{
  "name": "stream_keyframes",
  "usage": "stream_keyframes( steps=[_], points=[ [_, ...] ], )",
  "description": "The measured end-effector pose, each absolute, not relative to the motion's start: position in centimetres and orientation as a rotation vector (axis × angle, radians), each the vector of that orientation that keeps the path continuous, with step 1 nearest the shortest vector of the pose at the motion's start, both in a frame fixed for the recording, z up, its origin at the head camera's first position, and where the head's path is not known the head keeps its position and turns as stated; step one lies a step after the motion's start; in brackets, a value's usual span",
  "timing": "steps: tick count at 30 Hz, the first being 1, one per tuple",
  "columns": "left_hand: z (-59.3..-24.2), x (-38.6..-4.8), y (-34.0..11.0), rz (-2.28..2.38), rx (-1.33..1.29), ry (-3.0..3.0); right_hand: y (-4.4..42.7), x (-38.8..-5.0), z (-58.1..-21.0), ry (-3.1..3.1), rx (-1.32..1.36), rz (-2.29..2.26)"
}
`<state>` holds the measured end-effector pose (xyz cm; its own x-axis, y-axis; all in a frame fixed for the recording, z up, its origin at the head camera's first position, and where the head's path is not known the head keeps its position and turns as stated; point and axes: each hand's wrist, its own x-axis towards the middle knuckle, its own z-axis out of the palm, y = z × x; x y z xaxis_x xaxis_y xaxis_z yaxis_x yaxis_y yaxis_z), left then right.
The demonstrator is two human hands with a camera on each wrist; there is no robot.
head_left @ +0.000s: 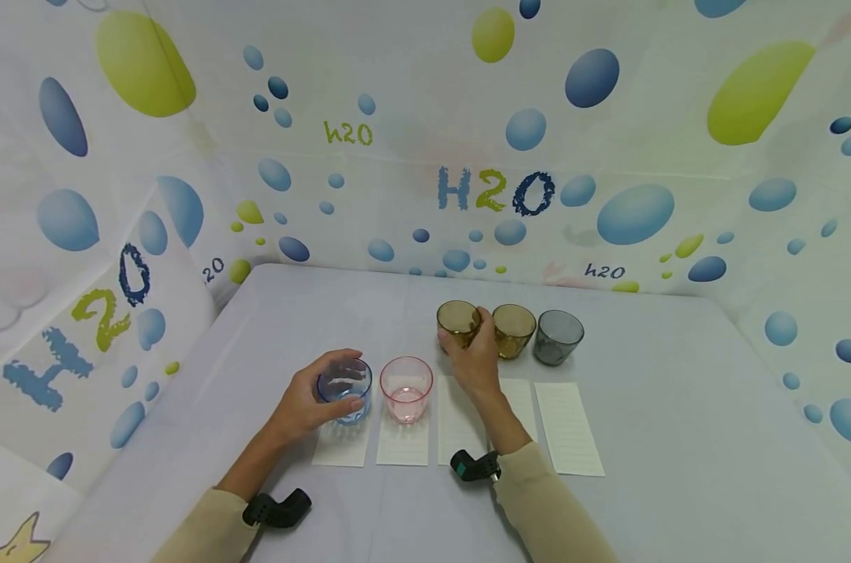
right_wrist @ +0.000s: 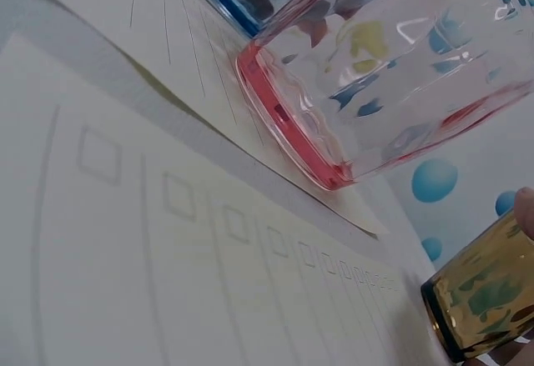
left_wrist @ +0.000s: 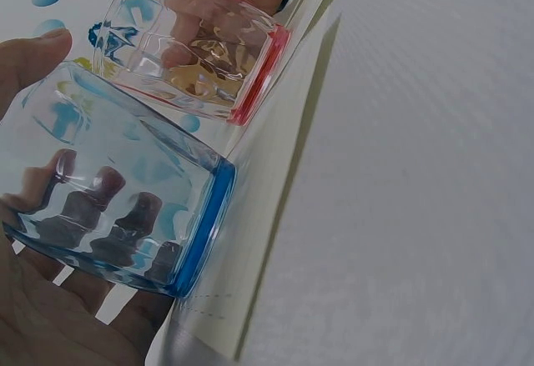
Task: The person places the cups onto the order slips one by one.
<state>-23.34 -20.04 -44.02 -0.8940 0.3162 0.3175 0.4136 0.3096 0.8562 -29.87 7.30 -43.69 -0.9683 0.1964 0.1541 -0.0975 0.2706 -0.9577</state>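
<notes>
L hand (head_left: pixel 302 403) grips blue glass (head_left: pixel 348 383) to its R; R hand (head_left: pixel 476 361) holds L-most amber glass (head_left: pixel 457 319) at its far end

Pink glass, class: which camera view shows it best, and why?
Head view: the pink glass appears whole, rim to base, unobstructed. The right wrist view shows it larger but cropped; the left wrist view shows it beyond the blue glass.
</notes>
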Motion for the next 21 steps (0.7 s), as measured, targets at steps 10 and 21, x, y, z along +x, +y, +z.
stream_keyframes(
  steps=[10, 21],
  points=[
    [-44.03, -23.5, -20.0, -1.656, -0.715, -2.456, 7.34, -29.8, -43.76, -2.269, -0.091, 1.803],
    [-43.86, -23.43, -19.97, -1.658, -0.709, -2.458, 7.53, -29.52, -43.46, -2.254, -0.069, 1.804]
  ],
)
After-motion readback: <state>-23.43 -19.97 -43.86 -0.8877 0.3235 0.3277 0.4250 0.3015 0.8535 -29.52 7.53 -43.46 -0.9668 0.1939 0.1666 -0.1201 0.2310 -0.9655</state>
